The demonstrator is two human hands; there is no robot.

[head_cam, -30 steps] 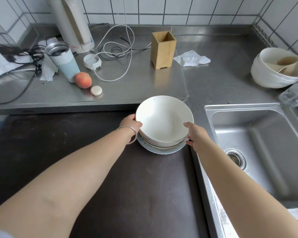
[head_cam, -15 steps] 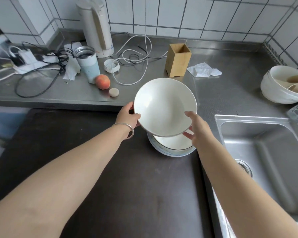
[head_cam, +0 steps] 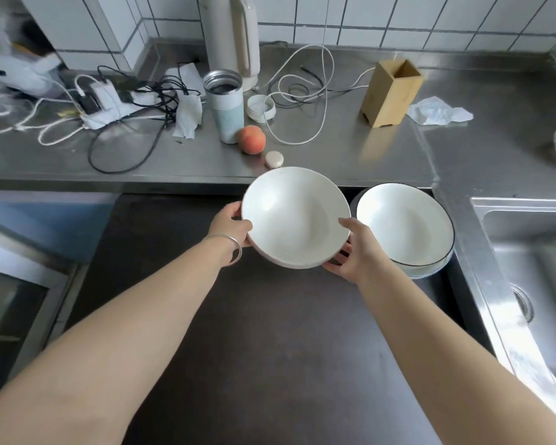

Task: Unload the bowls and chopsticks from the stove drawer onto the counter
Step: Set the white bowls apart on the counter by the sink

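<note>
Both hands grip one white bowl (head_cam: 294, 216) at mid-frame, the left hand (head_cam: 230, 224) with thumb over its left rim and the right hand (head_cam: 355, 252) cupping its lower right edge, fingers beneath. A second ago this bowl sat on top of the stack; it has now been lifted clear and carried left, held in the air above the dark stove top (head_cam: 254, 332). The remaining stack (head_cam: 405, 228), topped by a dark-rimmed bowl, rests to the right of centre, just beside the carried bowl and close to the sink (head_cam: 527, 252). One bowl appears on its way to the steel surface (head_cam: 350, 155); the rest wait, and no chopsticks are visible. The surface's front edge runs just behind the bowl, so a short forward reach should clear it. Room is tight straight ahead: a peach (head_cam: 251, 139), a small round white object (head_cam: 274, 159) and a looping white cable (head_cam: 302, 101) sit there. Barer steel lies toward upper right, between the wooden utensil holder (head_cam: 390, 94) and the crumpled tissue (head_cam: 438, 111).
</note>
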